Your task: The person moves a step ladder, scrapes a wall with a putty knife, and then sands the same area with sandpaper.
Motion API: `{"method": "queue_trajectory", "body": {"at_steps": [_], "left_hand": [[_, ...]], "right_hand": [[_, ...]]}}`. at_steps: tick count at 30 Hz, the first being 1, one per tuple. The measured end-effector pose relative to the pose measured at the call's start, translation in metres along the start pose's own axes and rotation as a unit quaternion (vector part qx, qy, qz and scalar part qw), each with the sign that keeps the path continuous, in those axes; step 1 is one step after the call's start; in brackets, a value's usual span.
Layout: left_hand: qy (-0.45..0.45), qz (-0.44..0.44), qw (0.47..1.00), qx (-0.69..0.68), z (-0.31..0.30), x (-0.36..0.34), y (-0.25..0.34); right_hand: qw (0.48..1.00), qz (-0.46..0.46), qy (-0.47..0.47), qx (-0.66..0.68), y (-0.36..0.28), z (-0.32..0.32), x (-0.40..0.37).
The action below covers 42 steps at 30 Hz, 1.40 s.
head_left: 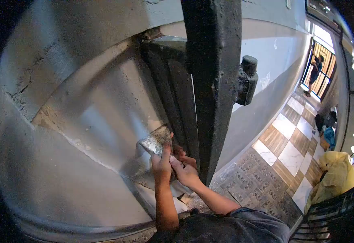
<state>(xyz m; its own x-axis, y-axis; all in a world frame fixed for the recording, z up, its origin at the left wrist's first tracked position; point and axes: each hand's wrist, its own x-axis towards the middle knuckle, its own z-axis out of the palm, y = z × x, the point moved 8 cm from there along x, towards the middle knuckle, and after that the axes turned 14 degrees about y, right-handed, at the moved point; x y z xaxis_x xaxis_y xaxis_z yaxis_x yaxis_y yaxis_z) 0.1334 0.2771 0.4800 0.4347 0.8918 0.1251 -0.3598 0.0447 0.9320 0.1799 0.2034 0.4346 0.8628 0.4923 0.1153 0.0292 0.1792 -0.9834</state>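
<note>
A putty knife [156, 140] with a wide, trapezoid metal blade, crusted with whitish paste, is held up in front of the grey wall [104, 117]. My left hand [161, 165] is closed at the lower edge of its blade, a digit pressed along the face. Close beside it, my right hand [185, 170] has its fingers curled round the handle end, which the hands mostly hide. The two hands meet at the thumbs. Just to their right stands a dark metal gate post [213, 93].
A hinge barrel [248, 81] juts from the post. Cracks and a rough plaster seam [83, 152] run across the wall. To the right lie checkered floor tiles [284, 127] and a yellow sack [337, 174] by a black rack [327, 214]. Another person [315, 73] stands at a far gate.
</note>
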Motion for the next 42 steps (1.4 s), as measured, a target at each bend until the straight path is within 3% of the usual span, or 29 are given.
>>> {"method": "queue_trajectory", "body": {"at_steps": [2,4,6,7,9,11,12,14,15,18,20,21,23,27,29,31,33,34,35,36,39,41,42], "left_hand": [[0.037,0.042,0.998,0.006,0.002,0.002,0.006],[0.075,0.083,0.994,0.013,0.0,0.0,0.02],[0.028,0.083,0.992,0.09,0.007,-0.003,0.029],[0.031,0.081,0.992,0.091,0.005,-0.005,0.027],[0.008,0.007,1.0,0.004,0.007,-0.002,0.01],[0.035,0.012,0.999,0.031,-0.002,0.0,-0.003],[0.059,0.022,0.996,0.056,-0.007,0.003,-0.004],[0.04,0.021,0.998,0.035,-0.002,-0.001,0.009],[0.02,0.023,0.999,0.009,0.003,-0.003,0.015],[0.034,-0.002,0.999,-0.03,-0.001,-0.003,0.003],[0.033,-0.004,0.999,0.002,-0.002,0.0,0.004],[0.033,-0.007,0.999,0.029,-0.003,-0.001,0.005],[0.048,-0.015,0.997,0.06,-0.001,-0.008,0.016],[0.043,0.029,0.998,0.023,0.001,0.003,0.01],[0.031,0.044,0.999,0.001,-0.001,-0.004,0.015],[0.053,0.053,0.992,0.105,-0.002,-0.006,0.024],[0.046,0.025,0.991,0.127,-0.006,-0.001,0.01],[0.057,0.11,0.985,0.122,-0.008,0.007,0.009],[0.066,0.198,0.971,0.117,-0.007,0.007,0.021],[0.064,0.202,0.971,0.113,-0.006,0.01,0.021],[0.14,0.132,0.963,0.188,-0.013,0.01,0.025],[0.052,0.082,0.99,0.1,0.008,0.003,0.038],[0.055,0.127,0.984,0.115,0.006,-0.002,0.04]], "right_hand": [[0.991,-0.116,0.072,0.005,-0.009,-0.005,0.002],[0.992,-0.114,0.055,-0.023,-0.01,-0.006,0.001],[0.992,-0.112,0.039,-0.051,-0.023,-0.008,-0.002],[0.997,-0.058,0.011,-0.054,-0.027,-0.007,-0.003],[0.998,-0.004,-0.018,-0.056,-0.014,-0.003,-0.004],[0.982,-0.172,0.069,-0.026,-0.027,-0.01,-0.008],[0.982,-0.172,0.069,-0.024,-0.023,-0.009,-0.008],[0.997,0.052,0.037,-0.051,-0.008,-0.006,-0.014],[0.997,0.052,0.037,-0.052,-0.005,-0.006,-0.014],[0.995,-0.001,0.037,-0.097,0.019,-0.006,-0.009],[0.98,-0.159,0.098,-0.069,0.001,-0.005,-0.006],[0.98,-0.162,0.098,-0.06,0.003,-0.005,-0.007],[0.993,-0.09,0.051,-0.064,-0.001,-0.006,-0.008],[0.992,-0.056,0.071,-0.09,0.008,-0.006,-0.003],[0.997,0.04,0.035,-0.059,0.006,-0.004,-0.01],[0.997,-0.006,0.055,-0.053,-0.007,-0.006,-0.011],[0.991,0.067,-0.026,-0.11,0.023,0.003,-0.005],[0.991,0.07,-0.025,-0.113,0.024,0.003,-0.003],[0.996,-0.016,0.011,-0.092,0.009,0.001,0.001],[0.99,-0.109,0.048,-0.07,-0.008,-0.002,0.002],[0.991,-0.103,0.077,-0.048,-0.029,-0.001,0.011],[0.986,-0.139,0.084,0.028,-0.04,-0.004,0.007],[0.992,-0.105,0.074,-0.015,-0.027,-0.007,-0.003]]}}
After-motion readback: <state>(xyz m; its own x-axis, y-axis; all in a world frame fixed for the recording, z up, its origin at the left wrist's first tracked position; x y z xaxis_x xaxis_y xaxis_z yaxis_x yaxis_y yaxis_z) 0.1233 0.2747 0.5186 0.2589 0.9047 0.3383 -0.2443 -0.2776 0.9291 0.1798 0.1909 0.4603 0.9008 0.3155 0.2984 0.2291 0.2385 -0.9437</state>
